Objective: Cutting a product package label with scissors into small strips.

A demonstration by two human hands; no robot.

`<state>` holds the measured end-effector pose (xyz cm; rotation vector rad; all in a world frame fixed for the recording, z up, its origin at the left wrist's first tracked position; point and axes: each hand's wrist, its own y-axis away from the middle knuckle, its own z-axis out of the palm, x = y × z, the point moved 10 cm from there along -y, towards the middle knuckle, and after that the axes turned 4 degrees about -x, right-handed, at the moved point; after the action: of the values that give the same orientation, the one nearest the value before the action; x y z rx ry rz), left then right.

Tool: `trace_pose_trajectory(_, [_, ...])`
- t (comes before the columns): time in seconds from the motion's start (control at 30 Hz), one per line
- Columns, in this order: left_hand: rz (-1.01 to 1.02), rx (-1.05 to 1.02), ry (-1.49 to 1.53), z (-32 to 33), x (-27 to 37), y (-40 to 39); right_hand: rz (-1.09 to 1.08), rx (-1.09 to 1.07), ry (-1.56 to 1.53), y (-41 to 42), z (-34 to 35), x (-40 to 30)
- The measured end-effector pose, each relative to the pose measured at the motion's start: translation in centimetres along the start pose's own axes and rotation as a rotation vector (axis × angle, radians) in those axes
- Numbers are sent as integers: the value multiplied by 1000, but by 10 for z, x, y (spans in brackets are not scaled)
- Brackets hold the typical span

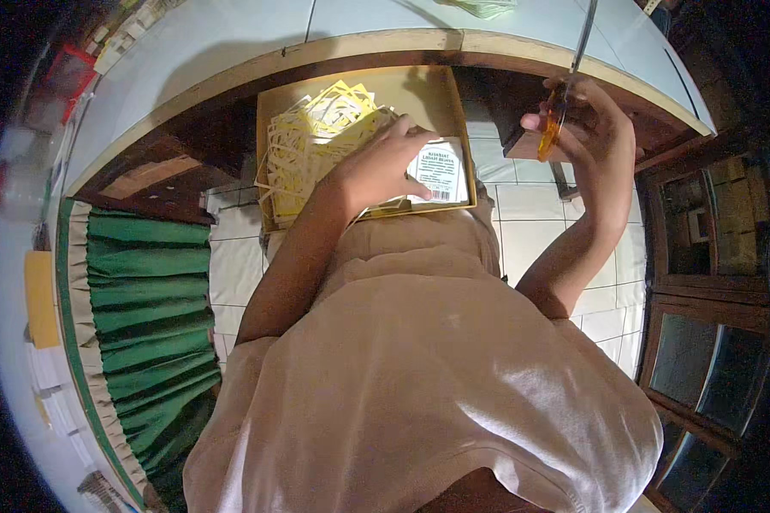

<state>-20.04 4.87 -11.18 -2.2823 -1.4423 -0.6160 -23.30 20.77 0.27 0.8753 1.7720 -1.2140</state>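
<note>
In the box on my lap, my left hand [388, 157] is at a stack of white printed labels [446, 172]. Its thumb and fingertips are spread over the left part of the top label; whether they grip it I cannot tell. Beside the labels, a tangled heap of thin yellow and white paper offcuts [333, 122] fills the left side of the shallow yellowish cardboard box [427, 83]. Raised at the table edge on the right, my right hand [590, 128] holds scissors by their orange handle [554, 125], with the metal blades [584, 35] pointing up and away.
A pale tabletop [244, 51] with a wooden edge curves across in front of me. A pile of greenish papers [481, 6] lies on its far part. To the left hangs a green pleated curtain [151, 308]; on the right stands a wooden glass-paned cabinet [693, 359].
</note>
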Motion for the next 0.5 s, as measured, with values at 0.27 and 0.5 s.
trace_pose_trajectory(0.27, [-51, 81, -18, 0, 0, 1, -34, -58, 76, -1, 8, 1])
trace_pose_trajectory(0.5, [0, 262, -70, -17, 12, 6, -28, -15, 187, -4, 4, 7])
